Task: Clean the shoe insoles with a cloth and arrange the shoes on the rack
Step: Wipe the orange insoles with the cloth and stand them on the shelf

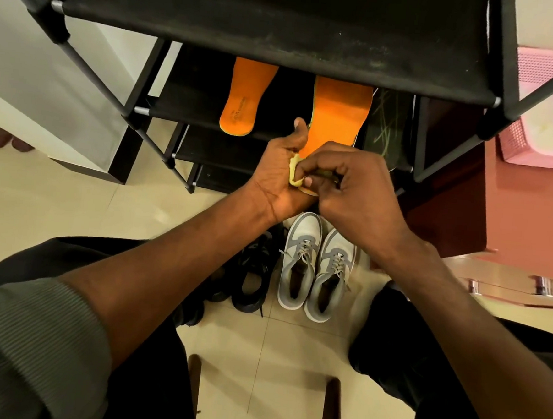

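Two orange insoles (339,112); left hand (282,173) grip grasps one, right hand (355,185) clenches cloth (295,174); four shoes (317,264).

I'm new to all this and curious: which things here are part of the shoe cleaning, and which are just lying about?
Part of the job: yellow cloth, two orange insoles, grey shoes, black shoes, black rack.

Lying about: pink basket, wooden stool.
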